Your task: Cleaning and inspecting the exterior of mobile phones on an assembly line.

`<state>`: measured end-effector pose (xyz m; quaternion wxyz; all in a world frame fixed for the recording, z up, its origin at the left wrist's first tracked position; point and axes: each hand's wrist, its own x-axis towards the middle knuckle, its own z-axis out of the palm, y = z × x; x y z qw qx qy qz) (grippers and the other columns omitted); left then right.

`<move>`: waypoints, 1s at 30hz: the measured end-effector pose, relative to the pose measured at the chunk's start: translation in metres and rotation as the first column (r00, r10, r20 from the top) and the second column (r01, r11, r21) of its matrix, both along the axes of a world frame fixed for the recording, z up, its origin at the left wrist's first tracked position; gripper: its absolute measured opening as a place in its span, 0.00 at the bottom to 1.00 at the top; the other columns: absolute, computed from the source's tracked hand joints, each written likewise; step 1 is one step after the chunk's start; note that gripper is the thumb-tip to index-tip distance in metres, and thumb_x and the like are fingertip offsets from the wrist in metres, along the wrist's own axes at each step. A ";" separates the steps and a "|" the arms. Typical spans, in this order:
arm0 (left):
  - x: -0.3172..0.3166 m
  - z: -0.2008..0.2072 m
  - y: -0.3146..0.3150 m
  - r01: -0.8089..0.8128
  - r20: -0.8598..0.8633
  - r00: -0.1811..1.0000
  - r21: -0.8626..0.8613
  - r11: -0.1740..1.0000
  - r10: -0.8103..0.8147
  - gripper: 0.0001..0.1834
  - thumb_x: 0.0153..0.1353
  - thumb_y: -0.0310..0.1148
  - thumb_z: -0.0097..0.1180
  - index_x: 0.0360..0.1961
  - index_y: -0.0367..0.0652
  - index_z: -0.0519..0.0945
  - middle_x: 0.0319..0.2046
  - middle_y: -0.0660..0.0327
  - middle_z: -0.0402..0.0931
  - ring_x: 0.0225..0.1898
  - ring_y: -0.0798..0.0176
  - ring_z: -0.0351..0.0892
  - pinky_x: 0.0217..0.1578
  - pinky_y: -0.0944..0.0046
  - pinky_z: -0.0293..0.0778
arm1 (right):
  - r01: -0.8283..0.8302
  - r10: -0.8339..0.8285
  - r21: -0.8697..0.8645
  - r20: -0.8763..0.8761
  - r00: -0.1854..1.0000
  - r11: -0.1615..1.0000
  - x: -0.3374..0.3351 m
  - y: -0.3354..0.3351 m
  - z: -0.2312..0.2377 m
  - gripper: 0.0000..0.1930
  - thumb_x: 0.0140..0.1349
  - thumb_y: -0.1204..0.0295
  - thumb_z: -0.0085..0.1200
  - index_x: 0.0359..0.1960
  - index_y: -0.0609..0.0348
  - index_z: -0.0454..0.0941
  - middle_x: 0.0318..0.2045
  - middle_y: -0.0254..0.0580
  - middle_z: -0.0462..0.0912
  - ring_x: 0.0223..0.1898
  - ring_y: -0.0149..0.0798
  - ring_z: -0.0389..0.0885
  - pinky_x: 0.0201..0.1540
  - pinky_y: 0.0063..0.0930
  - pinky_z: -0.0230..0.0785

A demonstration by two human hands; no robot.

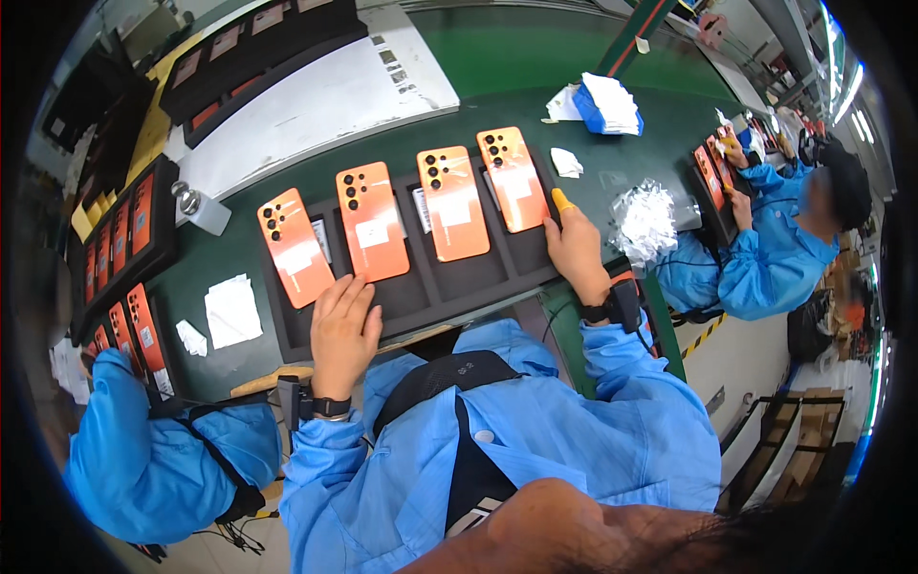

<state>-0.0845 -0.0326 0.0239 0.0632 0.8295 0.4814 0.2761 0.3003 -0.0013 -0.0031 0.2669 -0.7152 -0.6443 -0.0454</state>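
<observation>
Four orange phones lie back up across a black foam tray [421,302] in front of me: a first phone [290,249] at the left, a second phone [373,220], a third phone [452,203] and a fourth phone [514,182] at the right. A white label is stuck to each back. My left hand [344,330] lies with fingers stretched over the tray's near edge, fingertips at the second phone's lower end. My right hand [577,251] rests against the tray's right end beside the fourth phone. Its index finger, in a yellow finger cot, is straight; other fingers are partly hidden.
Right of the tray lie crumpled clear film [645,225] and a blue-and-white pack of wipes [608,103]. On the left stand a pump bottle [202,208], white cloths [232,312] and another phone tray [124,244]. Co-workers in blue sit on both sides.
</observation>
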 end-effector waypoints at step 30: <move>0.183 -0.002 0.041 0.420 -0.123 0.887 -0.180 0.889 -0.444 0.49 0.48 0.57 0.69 0.67 0.37 0.69 0.72 0.44 0.54 0.74 0.44 0.52 0.69 0.37 0.54 | -0.050 0.044 0.019 0.234 0.971 0.999 0.072 0.091 0.007 0.06 0.60 0.73 0.58 0.37 0.58 0.85 0.32 0.43 0.78 0.40 0.50 0.77 0.42 0.46 0.70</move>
